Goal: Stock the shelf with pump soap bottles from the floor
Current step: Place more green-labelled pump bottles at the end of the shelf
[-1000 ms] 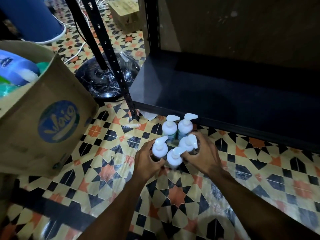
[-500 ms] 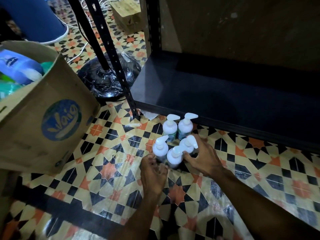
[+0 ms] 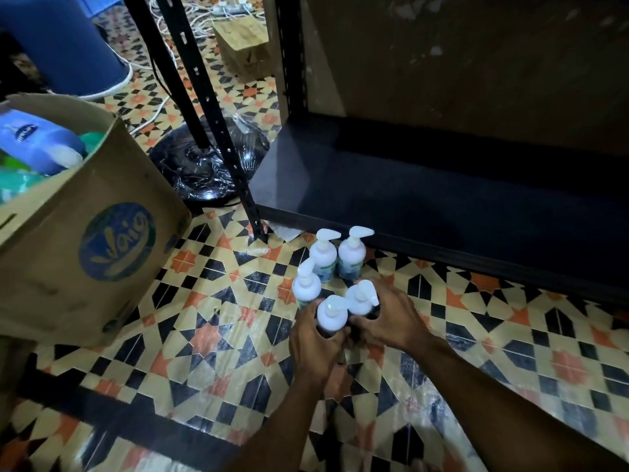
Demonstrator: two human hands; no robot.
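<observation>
Five soap bottles (image 3: 352, 258) stand upright in a tight cluster on the tiled floor (image 3: 211, 335), just in front of the shelf's front edge, all of them on the floor.
Front bottle (image 3: 332, 315): our left hand (image 3: 315, 338) grips it low, fingers curled round the body.
Right bottle (image 3: 361, 298) touches it at 2 o'clock. Our right hand (image 3: 388, 318) wraps it, fingers curled round the far side.
Left bottle (image 3: 306, 284) sits at 10 o'clock of the front one, not gripped, just beside our left thumb.
Two back bottles (image 3: 321, 255) at 12 o'clock stand side by side, untouched, nozzles pointing to 3 o'clock.
The black bottom shelf (image 3: 425, 199) runs from 12 to 3 o'clock of the cluster. Its slotted post (image 3: 221, 131) meets the floor at 11 o'clock.
A cardboard box (image 3: 68, 250) sits at 9 o'clock, well apart, with packs inside.
A round black base wrapped in plastic (image 3: 190, 172) sits behind the post.
</observation>
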